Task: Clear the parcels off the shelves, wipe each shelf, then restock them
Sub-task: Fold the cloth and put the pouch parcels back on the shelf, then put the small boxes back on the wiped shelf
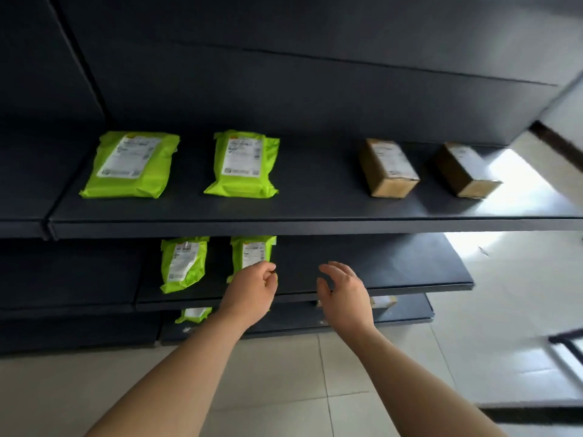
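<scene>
On the middle shelf (394, 272) lie two green parcels with white labels. My left hand (252, 291) covers the near end of the right green parcel (249, 252), and its curled fingers pinch that end. The left green parcel (184, 263) lies free beside it. My right hand (344, 288) hovers over the bare part of the same shelf, fingers spread and holding nothing. The upper shelf (315, 212) carries two more green parcels (132, 164) (244, 165) and two cardboard boxes (389, 168) (467, 170).
The bottom shelf (407, 310) shows the corner of a green parcel (194, 314) and part of a cardboard box (383, 301) behind my right wrist. A dark back panel closes the rack. Pale floor tiles (315, 373) run below and to the right.
</scene>
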Demonstrator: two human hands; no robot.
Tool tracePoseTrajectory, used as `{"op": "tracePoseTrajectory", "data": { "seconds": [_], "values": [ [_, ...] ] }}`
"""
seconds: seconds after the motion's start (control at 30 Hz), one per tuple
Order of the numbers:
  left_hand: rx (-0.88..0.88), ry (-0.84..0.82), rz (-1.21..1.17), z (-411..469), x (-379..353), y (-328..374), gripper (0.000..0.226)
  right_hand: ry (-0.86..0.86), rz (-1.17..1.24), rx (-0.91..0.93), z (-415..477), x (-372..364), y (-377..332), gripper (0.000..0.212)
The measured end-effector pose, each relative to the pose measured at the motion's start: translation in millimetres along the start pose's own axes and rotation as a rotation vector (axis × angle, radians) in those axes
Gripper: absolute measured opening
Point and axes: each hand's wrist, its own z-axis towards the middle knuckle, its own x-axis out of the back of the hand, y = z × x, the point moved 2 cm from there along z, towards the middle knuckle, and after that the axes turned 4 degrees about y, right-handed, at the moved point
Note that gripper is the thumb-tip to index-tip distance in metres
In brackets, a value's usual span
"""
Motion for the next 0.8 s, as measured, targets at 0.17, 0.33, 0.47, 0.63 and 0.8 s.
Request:
{"op": "tracePoseTrajectory", "data": {
  "seconds": [0.17,0.33,0.47,0.63,0.8],
  "values": [
    [-0.096,-0.079,0.008,-14,13,56,0.034,0.121,0.002,-0.105,-31,61,-5,0.032],
    [-0.289,-0.168,0.022,-34,25,120,0.034,0.270,-0.035,-0.219,-76,119,-11,0.028],
    [-0.404,-0.305,-0.008,-61,23,162,0.035,0.383,-0.071,-0.324,-122,159,-13,0.028],
    [-0.513,-0.457,0.008,-106,7,207,0.035,0.521,-0.064,-0.483,-185,204,-4,0.028],
    [-0.645,-0.571,-0.002,-155,-35,254,0.033,0.610,-0.080,-0.652,-252,252,24,0.028]
  ]
}}
